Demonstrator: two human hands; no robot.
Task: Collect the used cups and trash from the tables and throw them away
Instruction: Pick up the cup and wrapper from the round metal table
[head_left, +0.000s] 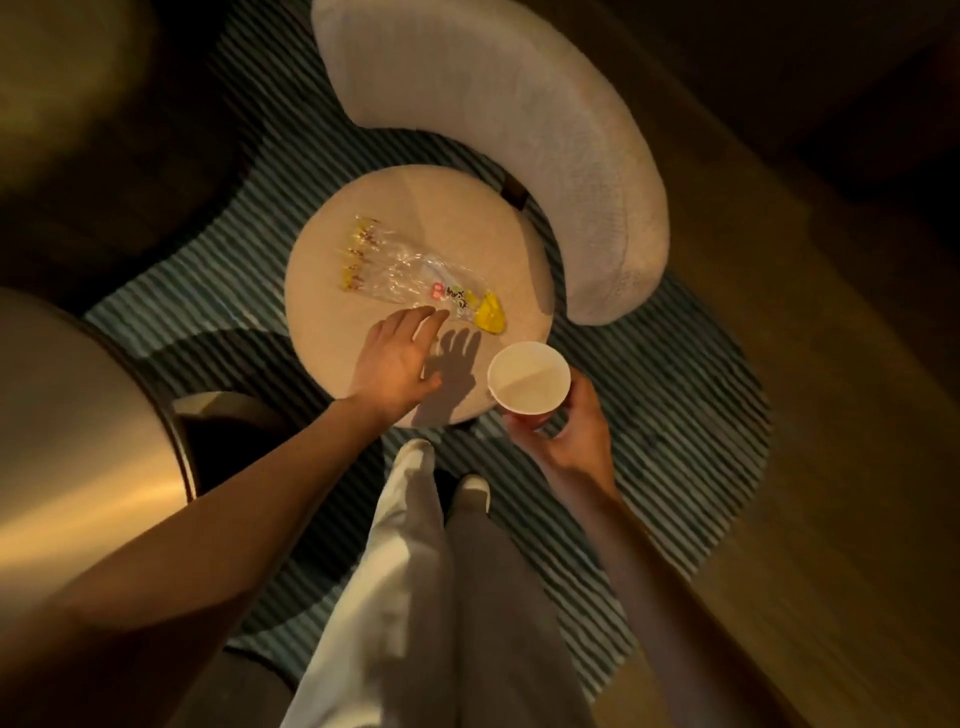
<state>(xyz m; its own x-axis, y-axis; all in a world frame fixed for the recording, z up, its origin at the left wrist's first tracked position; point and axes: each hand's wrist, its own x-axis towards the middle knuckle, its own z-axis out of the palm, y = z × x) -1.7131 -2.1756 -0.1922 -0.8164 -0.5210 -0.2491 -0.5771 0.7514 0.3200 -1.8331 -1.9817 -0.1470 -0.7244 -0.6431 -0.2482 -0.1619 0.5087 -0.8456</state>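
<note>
Cup (527, 382) in right hand (569, 431).

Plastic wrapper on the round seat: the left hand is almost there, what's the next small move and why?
Probably lower the left hand a little further and pinch the near edge of the clear plastic wrapper. Its fingers are straight and reach just short of the wrapper, which lies flat on the round seat. The right hand already holds the paper cup, so only the left is free.

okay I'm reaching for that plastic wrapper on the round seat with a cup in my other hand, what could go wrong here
The clear plastic wrapper lies flat and looks slippery, so the left hand, open above it, may slide it rather than lift it. The cup in the right hand seems to hold liquid; tilting it might spill onto the striped rug.
</note>
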